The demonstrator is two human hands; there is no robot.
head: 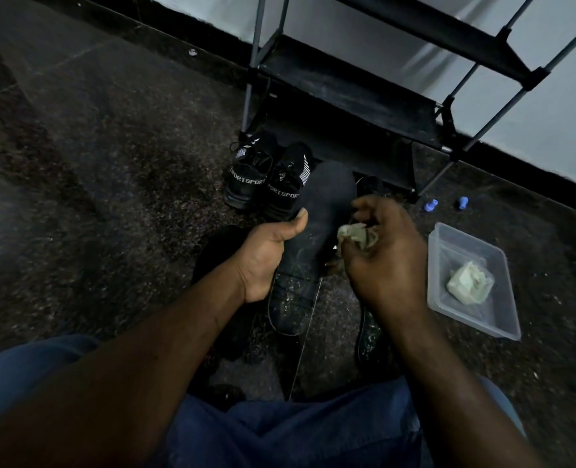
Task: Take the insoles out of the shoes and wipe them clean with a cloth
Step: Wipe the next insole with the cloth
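Head view: above dim, perhaps stone floor [111, 184] beside rack [347, 96], left grip [266, 258] clasps insole [327, 204], right grip [387, 258] clutches cloth [355, 235].

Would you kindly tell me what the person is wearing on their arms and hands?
Both are bare: the left hand and right hand carry no gloves, rings or watch that I can see, and the left forearm and right forearm show no sleeve.

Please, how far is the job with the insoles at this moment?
Done: one insole is out of a shoe, gripped by the left hand. In hand: the right hand holds a bunched cloth at its edge; pale specks near the heel suggest wiping is unfinished. Left: whether the black shoes by the rack still hold insoles cannot be seen.
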